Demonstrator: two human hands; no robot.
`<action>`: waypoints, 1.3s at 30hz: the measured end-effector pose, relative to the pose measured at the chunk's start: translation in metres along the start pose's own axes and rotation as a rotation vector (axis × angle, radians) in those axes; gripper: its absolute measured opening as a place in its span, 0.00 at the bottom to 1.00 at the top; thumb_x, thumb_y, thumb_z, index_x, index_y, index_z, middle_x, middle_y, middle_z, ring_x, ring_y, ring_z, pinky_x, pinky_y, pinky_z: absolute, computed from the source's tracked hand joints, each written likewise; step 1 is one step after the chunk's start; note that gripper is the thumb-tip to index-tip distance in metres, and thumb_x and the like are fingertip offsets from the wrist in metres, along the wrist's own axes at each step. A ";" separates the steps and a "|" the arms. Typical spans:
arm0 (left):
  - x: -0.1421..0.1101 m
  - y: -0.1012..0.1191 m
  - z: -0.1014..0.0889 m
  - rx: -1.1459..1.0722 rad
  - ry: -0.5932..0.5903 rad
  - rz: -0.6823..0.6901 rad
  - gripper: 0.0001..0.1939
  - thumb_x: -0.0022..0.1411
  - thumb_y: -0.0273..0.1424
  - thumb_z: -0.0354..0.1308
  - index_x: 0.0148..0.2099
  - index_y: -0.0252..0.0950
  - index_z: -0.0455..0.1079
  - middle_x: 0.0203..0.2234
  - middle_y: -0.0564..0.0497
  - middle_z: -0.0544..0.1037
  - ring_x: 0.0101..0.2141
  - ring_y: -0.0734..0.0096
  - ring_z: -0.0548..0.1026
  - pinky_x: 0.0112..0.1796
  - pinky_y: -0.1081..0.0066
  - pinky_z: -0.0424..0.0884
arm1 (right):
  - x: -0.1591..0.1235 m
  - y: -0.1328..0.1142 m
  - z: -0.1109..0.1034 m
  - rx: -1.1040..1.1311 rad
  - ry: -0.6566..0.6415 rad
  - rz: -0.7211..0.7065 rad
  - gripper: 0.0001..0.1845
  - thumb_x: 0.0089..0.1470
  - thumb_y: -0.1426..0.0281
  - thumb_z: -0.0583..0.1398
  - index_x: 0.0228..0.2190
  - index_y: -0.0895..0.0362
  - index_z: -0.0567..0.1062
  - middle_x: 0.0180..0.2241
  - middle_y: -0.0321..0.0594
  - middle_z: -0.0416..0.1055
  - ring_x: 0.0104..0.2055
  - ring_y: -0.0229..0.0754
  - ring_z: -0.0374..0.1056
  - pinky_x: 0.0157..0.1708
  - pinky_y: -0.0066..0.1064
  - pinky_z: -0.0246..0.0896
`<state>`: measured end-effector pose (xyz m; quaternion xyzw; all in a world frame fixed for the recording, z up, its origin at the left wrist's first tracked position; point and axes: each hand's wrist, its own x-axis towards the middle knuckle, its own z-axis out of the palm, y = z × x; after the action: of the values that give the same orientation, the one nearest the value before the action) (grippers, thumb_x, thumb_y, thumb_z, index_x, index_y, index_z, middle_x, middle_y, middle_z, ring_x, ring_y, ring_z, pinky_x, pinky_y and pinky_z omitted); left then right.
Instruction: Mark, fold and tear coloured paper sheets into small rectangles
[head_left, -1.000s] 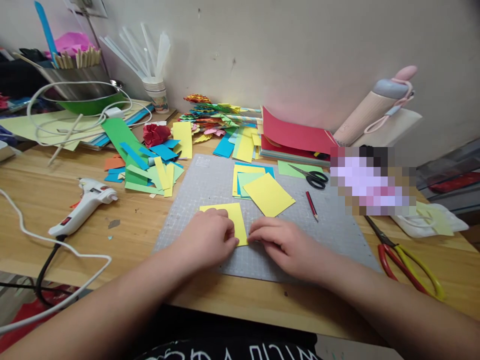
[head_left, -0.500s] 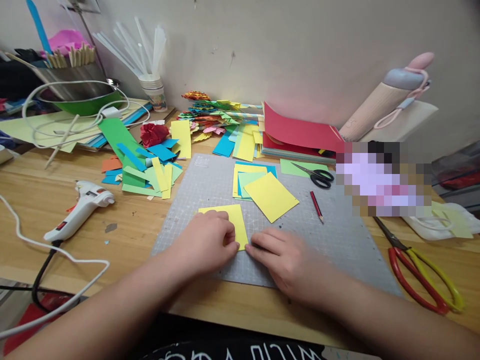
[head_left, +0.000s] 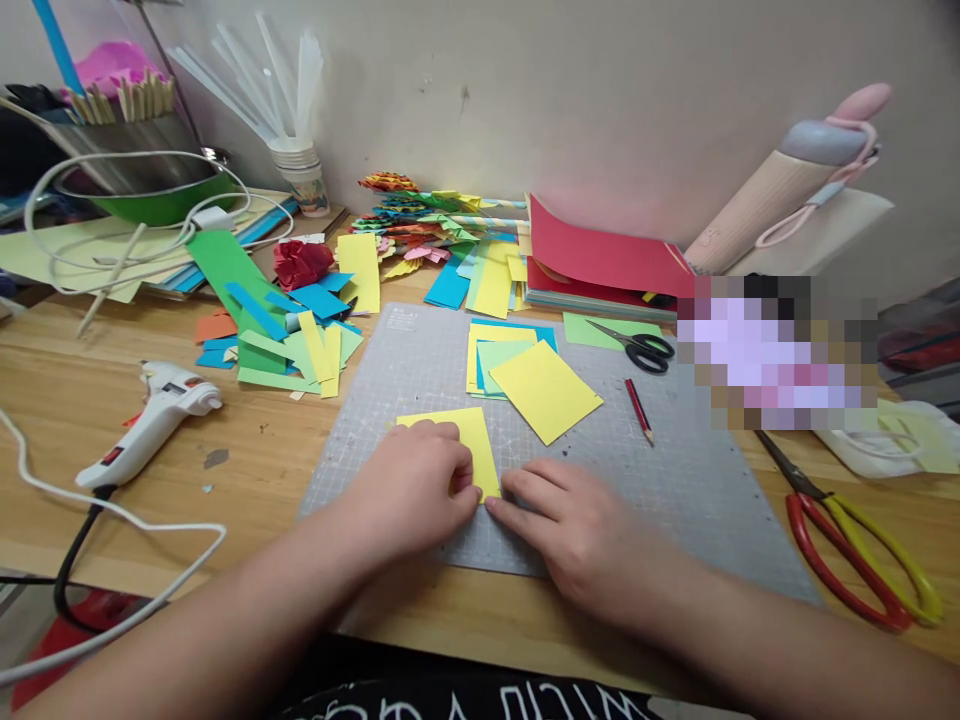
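Observation:
A sheet of yellow paper (head_left: 478, 453) lies on the grey cutting mat (head_left: 600, 500). My left hand (head_left: 420, 480) covers its left part, fingers curled and thumb tip at the near edge. At the sheet's near right corner is my right hand (head_left: 574, 530), with thumb and fingers apart and the thumb tip against the corner. Behind both hands, another yellow sheet (head_left: 547, 390) rests askew on a small stack of yellow, green and blue papers (head_left: 504, 354). A dark red pencil (head_left: 638, 411) lies to the right of it.
Black-handled scissors (head_left: 646, 351) lie on green paper. Larger red-and-yellow scissors (head_left: 847, 540) sit at the right. On the left are a glue gun (head_left: 150, 420) with its cord and colored paper scraps (head_left: 289, 345). Paper flowers (head_left: 420, 220) and a red-topped stack (head_left: 600, 250) stand along the wall.
My right hand has shifted slightly nearer to me, its thumb now at the sheet's corner. My left hand stays curled on the paper. The camera view has moved a little.

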<state>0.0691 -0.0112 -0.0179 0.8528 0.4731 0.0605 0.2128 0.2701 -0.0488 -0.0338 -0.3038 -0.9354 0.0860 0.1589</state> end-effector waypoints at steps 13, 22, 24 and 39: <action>-0.001 0.002 -0.003 -0.009 -0.046 -0.023 0.07 0.56 0.30 0.55 0.26 0.37 0.70 0.27 0.51 0.73 0.31 0.67 0.70 0.34 0.64 0.63 | -0.002 0.004 -0.001 0.016 0.031 0.023 0.19 0.55 0.80 0.49 0.42 0.62 0.76 0.35 0.49 0.73 0.34 0.46 0.63 0.30 0.38 0.63; -0.036 -0.006 0.004 -0.134 0.075 -0.090 0.10 0.64 0.33 0.50 0.30 0.37 0.66 0.30 0.51 0.70 0.35 0.65 0.68 0.36 0.64 0.63 | 0.000 0.003 0.005 0.021 -0.004 -0.080 0.16 0.58 0.81 0.49 0.43 0.67 0.74 0.43 0.50 0.72 0.45 0.47 0.62 0.45 0.39 0.60; -0.043 -0.007 0.006 -0.123 0.107 -0.126 0.12 0.65 0.33 0.48 0.30 0.37 0.65 0.30 0.51 0.70 0.34 0.66 0.68 0.36 0.64 0.62 | 0.000 0.003 0.004 0.010 -0.019 -0.081 0.16 0.59 0.80 0.49 0.44 0.66 0.73 0.41 0.49 0.72 0.42 0.46 0.63 0.42 0.38 0.61; -0.054 -0.013 0.007 0.075 0.128 -0.258 0.13 0.65 0.37 0.47 0.29 0.37 0.63 0.32 0.50 0.67 0.36 0.63 0.64 0.38 0.60 0.60 | 0.003 -0.001 0.002 -0.042 -0.194 -0.069 0.24 0.60 0.78 0.49 0.58 0.62 0.63 0.37 0.44 0.69 0.39 0.47 0.57 0.37 0.39 0.54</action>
<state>0.0314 -0.0519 -0.0241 0.7867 0.5932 0.0691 0.1562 0.2662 -0.0478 -0.0346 -0.2650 -0.9579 0.0899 0.0641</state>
